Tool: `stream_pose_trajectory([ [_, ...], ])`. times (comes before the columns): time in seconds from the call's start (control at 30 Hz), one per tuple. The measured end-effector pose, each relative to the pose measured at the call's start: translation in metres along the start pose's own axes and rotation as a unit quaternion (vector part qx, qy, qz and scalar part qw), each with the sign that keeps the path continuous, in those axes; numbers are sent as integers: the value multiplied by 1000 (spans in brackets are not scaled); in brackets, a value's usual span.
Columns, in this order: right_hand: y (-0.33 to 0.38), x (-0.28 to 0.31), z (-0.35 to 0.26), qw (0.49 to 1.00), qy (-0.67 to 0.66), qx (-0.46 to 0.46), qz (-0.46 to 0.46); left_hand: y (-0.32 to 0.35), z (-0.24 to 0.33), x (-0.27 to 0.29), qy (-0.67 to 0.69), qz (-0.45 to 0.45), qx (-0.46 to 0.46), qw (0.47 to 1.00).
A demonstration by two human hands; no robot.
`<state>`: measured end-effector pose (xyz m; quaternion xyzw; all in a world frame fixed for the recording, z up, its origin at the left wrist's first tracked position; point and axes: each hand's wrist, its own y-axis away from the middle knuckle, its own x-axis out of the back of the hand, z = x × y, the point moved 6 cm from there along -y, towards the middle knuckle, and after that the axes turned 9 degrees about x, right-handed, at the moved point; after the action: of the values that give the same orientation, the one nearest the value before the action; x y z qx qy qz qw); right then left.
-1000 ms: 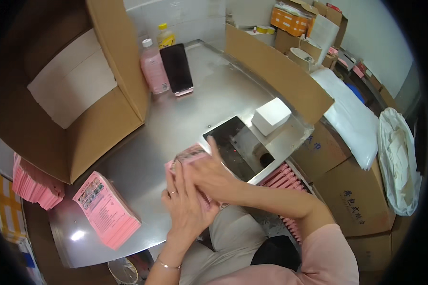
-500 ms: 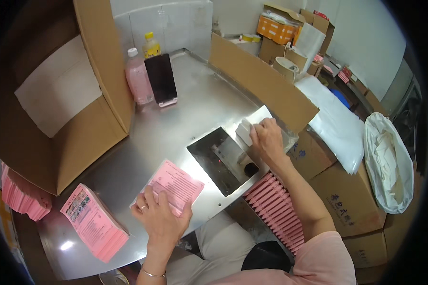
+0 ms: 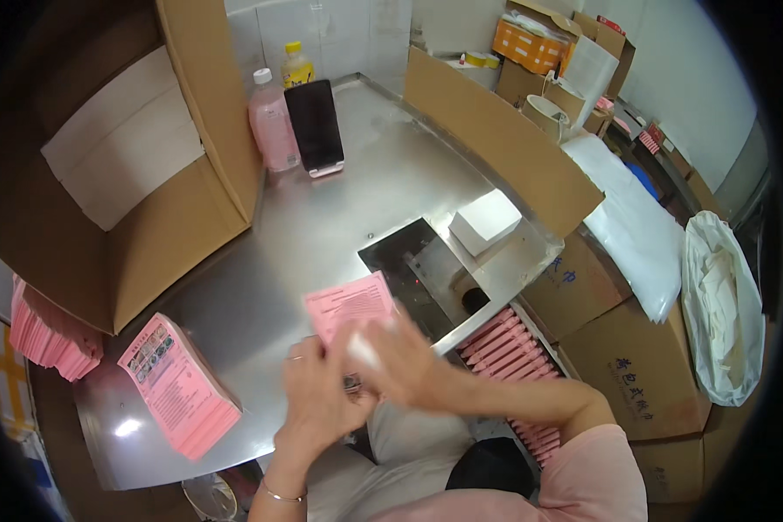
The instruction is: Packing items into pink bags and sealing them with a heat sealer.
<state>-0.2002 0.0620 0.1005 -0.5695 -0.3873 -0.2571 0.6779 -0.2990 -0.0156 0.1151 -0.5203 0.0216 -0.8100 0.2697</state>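
My left hand (image 3: 320, 391) grips a pink printed sleeve (image 3: 348, 302), tilted up above the front edge of the steel table. My right hand (image 3: 409, 361), smeared by motion, is closed on a small folded white paper (image 3: 364, 351) against the sleeve's near part. Whether the paper is inside or only in front of it, I cannot tell. Right of the table opening stands a stack of folded white papers (image 3: 487, 223). To the left of my hands lies a neat stack of pink printed sleeves (image 3: 183, 393).
A rectangular opening (image 3: 400, 252) is cut in the steel table (image 3: 322, 226). An open carton (image 3: 183, 244) stands at left; a phone (image 3: 315, 126) leans on a pink bottle (image 3: 272, 126). Below the right edge, a box holds rows of pink packs (image 3: 505, 344). A cardboard flap (image 3: 496, 139) borders the right.
My right hand has left the white stack with a paper and come to my left hand. The pink sleeve has been lifted off the table. The view has shifted slightly.
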Motion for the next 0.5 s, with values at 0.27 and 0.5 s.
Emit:
stream_pose_trajectory([
  [0.27,32,-33,121,972,-63,-224,41,17,-15,28,42,-25,53,997],
  [0.5,24,47,110,949,214,-230,28,76,-91,122,-72,251,104,960],
])
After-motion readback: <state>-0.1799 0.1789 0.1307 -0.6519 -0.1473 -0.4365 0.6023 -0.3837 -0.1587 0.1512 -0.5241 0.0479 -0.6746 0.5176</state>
